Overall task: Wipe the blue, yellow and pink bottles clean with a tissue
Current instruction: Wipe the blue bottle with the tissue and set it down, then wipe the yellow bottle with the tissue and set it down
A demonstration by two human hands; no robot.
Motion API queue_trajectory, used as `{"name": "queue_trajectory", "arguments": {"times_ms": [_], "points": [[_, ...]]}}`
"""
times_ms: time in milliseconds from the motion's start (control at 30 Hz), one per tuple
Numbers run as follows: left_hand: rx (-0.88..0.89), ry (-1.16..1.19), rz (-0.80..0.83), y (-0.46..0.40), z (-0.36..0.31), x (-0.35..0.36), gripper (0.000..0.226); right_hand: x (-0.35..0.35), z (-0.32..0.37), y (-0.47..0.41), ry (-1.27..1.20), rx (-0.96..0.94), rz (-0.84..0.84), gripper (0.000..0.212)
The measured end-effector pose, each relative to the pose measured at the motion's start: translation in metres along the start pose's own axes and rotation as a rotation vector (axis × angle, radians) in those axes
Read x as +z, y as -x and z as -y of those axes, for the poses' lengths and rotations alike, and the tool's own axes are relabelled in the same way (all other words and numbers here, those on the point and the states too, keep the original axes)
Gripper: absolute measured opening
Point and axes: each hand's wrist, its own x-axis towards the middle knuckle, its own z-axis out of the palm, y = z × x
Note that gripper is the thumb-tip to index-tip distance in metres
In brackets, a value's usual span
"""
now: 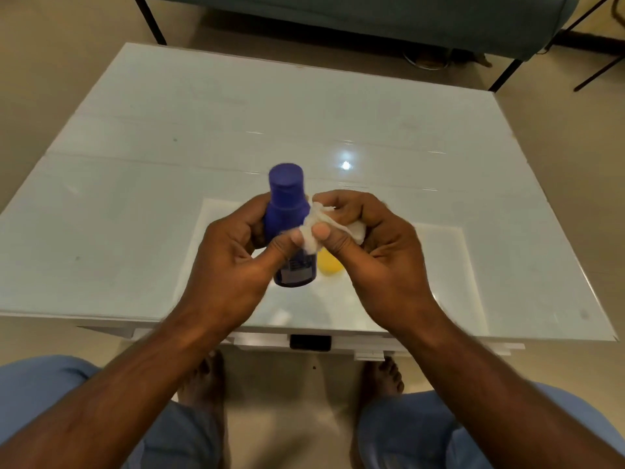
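My left hand (pixel 233 262) grips the blue bottle (pixel 287 211) around its body and holds it upright above the near part of the white table (pixel 135 198). The bottle has a blue cap on top and a label near its base. My right hand (pixel 375 245) pinches a crumpled white tissue (pixel 319 228) against the bottle's right side. A bit of the yellow bottle (pixel 328 265) shows on the table below my right hand; most of it is hidden. The pink bottle is not in view.
The glossy table top reflects a ceiling light (pixel 345 165). A teal sofa on black legs (pixel 372 22) stands beyond the table's far edge. My knees in blue trousers (pixel 50 401) and bare feet lie below the table's near edge.
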Motion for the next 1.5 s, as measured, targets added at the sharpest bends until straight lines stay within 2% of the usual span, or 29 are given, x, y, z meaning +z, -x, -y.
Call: {"name": "queue_trajectory", "arguments": {"times_ms": [100, 267, 400, 467, 533, 600, 700, 767, 833, 967, 1067, 1167, 1233, 1300, 1333, 1400, 1500], "points": [[-0.038, 0.120, -0.019, -0.004, -0.003, -0.004, 0.031, 0.005, -0.002, 0.006, 0.100, -0.055, 0.045, 0.017], [-0.116, 0.240, 0.027, -0.006, -0.007, -0.003, 0.031, 0.008, -0.004, 0.008, 0.161, -0.177, -0.020, 0.018], [-0.217, 0.518, -0.130, -0.012, -0.009, -0.013, 0.038, 0.013, -0.010, 0.016, 0.375, -0.268, 0.130, 0.022], [-0.271, 0.545, -0.205, -0.019, -0.008, -0.025, 0.037, 0.016, -0.017, 0.018, 0.503, -0.276, 0.206, 0.024], [-0.296, 0.352, -0.224, -0.024, -0.003, -0.035, 0.031, 0.014, -0.019, 0.014, 0.450, -0.199, 0.161, 0.018], [-0.332, 0.122, -0.182, -0.024, 0.007, -0.038, 0.026, 0.007, -0.013, 0.005, 0.295, -0.097, -0.002, 0.020], [-0.420, -0.100, -0.117, -0.022, 0.020, -0.032, 0.024, -0.007, -0.003, -0.009, 0.059, 0.117, -0.199, 0.026], [-0.444, -0.283, -0.087, -0.022, 0.025, -0.028, 0.036, -0.014, -0.004, -0.014, -0.034, 0.246, -0.278, 0.027], [-0.456, -0.398, -0.101, -0.023, 0.027, -0.026, 0.050, -0.018, -0.007, -0.016, -0.112, 0.337, -0.295, 0.020], [-0.415, -0.562, -0.063, -0.026, 0.030, -0.025, 0.074, -0.024, -0.006, -0.016, -0.190, 0.385, -0.289, 0.020], [-0.379, -0.716, 0.005, -0.023, 0.031, -0.023, 0.083, -0.028, -0.007, -0.016, -0.182, 0.378, -0.294, 0.021], [-0.252, -0.862, 0.084, -0.020, 0.023, -0.027, 0.081, -0.034, -0.005, -0.019, -0.109, 0.320, -0.272, 0.013], [-0.232, -0.943, 0.265, -0.015, 0.018, -0.032, 0.090, -0.038, -0.004, -0.019, 0.037, 0.236, -0.241, 0.012], [-0.291, -1.013, 0.456, -0.009, 0.017, -0.038, 0.102, -0.041, -0.005, -0.021, 0.192, 0.163, -0.200, 0.009], [-0.303, -1.045, 0.517, -0.007, 0.019, -0.039, 0.104, -0.041, -0.006, -0.020, 0.258, 0.142, -0.178, 0.016], [-0.257, -1.088, 0.545, -0.009, 0.024, -0.040, 0.099, -0.038, -0.009, -0.019, 0.343, 0.146, -0.122, 0.030], [-0.215, -1.086, 0.490, -0.017, 0.028, -0.037, 0.095, -0.031, -0.011, -0.019, 0.477, 0.213, -0.034, 0.028]]}}
